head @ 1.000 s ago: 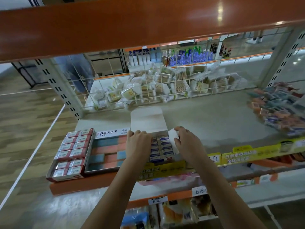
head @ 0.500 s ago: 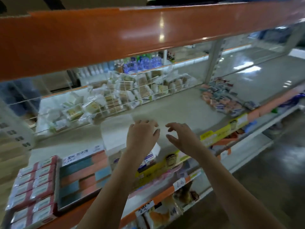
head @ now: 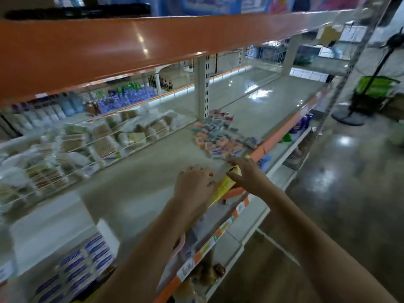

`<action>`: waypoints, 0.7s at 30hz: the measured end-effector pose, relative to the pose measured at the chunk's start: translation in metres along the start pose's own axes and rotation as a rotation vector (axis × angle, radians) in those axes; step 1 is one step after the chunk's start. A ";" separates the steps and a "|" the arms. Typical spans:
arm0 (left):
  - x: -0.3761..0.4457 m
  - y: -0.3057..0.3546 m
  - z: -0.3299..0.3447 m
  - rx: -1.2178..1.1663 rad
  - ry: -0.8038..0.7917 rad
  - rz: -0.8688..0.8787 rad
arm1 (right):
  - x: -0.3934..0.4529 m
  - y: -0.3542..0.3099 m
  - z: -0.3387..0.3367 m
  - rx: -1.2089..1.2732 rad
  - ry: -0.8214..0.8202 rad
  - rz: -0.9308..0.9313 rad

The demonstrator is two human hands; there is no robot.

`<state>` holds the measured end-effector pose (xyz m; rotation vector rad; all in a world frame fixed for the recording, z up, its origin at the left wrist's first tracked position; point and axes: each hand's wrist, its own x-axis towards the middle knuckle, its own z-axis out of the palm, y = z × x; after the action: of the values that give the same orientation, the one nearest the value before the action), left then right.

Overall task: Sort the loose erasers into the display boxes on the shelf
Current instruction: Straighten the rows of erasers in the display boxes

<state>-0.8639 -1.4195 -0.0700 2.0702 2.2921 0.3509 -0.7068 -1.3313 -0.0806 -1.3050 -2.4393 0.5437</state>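
Observation:
A pile of loose erasers (head: pixel 218 138), orange and blue-labelled, lies on the grey shelf (head: pixel 142 171) near its front edge, just beyond my hands. A white display box (head: pixel 83 265) holding rows of blue-labelled erasers stands at the lower left, its lid flap up. My left hand (head: pixel 194 182) hovers over the shelf's front edge with its fingers loosely bent and nothing in it. My right hand (head: pixel 249 173) reaches forward beside it, fingers stretched toward the pile, over the yellow price strip (head: pixel 227 184). The view is motion-blurred.
An orange shelf beam (head: pixel 109 47) hangs low overhead. Wire baskets of packets (head: pixel 87 141) line the back of the shelf. A white upright post (head: pixel 204 88) stands behind the pile. Lower shelves hold goods; a floor fan (head: pixel 371 90) stands in the aisle at right.
Both hands left the display box and moved right along the shelf toward the eraser pile. The view swung right, so the box now sits at the lower left.

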 end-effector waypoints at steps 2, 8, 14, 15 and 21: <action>0.032 0.010 0.011 0.010 0.002 -0.024 | 0.020 0.029 -0.010 0.015 -0.007 0.013; 0.105 0.032 0.037 0.041 0.022 -0.133 | 0.075 0.101 -0.028 0.024 0.026 0.038; 0.159 0.036 0.047 0.056 0.049 -0.309 | 0.118 0.129 -0.040 -0.122 0.085 0.035; 0.166 0.036 0.049 0.062 0.053 -0.328 | 0.123 0.132 -0.039 -0.139 0.079 0.038; 0.188 0.037 0.069 0.078 0.039 -0.382 | 0.136 0.145 -0.036 -0.166 0.106 0.060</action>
<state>-0.8369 -1.2208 -0.1061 1.6098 2.6874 0.2890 -0.6589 -1.1361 -0.1037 -1.4367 -2.4073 0.2829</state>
